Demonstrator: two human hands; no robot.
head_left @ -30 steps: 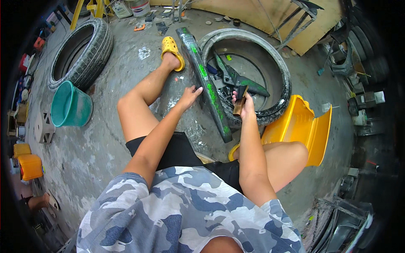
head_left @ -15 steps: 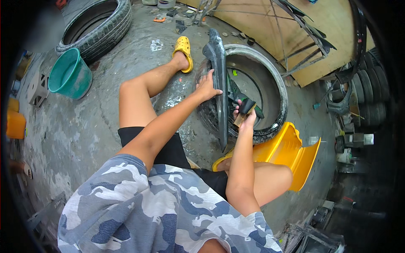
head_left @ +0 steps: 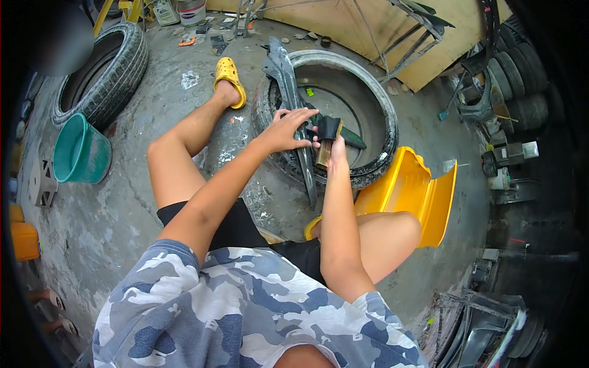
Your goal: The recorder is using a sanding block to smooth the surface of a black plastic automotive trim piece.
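A long, dark plastic panel [head_left: 283, 76] lies across the near left part of a tyre [head_left: 389, 104] on the floor. My left hand [head_left: 285, 130] is over the panel, open, its fingers stretched towards my right hand. Whether its fingertips touch the block is hard to tell. In my right hand [head_left: 337, 152], closed, is a wooden block [head_left: 323, 157] with a black sheet [head_left: 329, 127] wrapped over its upper end. Beneath the hands, a dark green piece [head_left: 352, 138] shows inside the tyre's ring.
A yellow curved plastic panel [head_left: 405, 184] lies to the right, by my bent knee. At the left stand a green bucket [head_left: 80, 153] and a second tyre [head_left: 116, 73]. A metal frame [head_left: 423, 43] is at the far right, with stacked tyres [head_left: 518, 73] beyond.
My left hand has lifted from lying along the panel and come nearer the block, fingers now reaching right. The block sits more upright in my right hand. The whole view has shifted.
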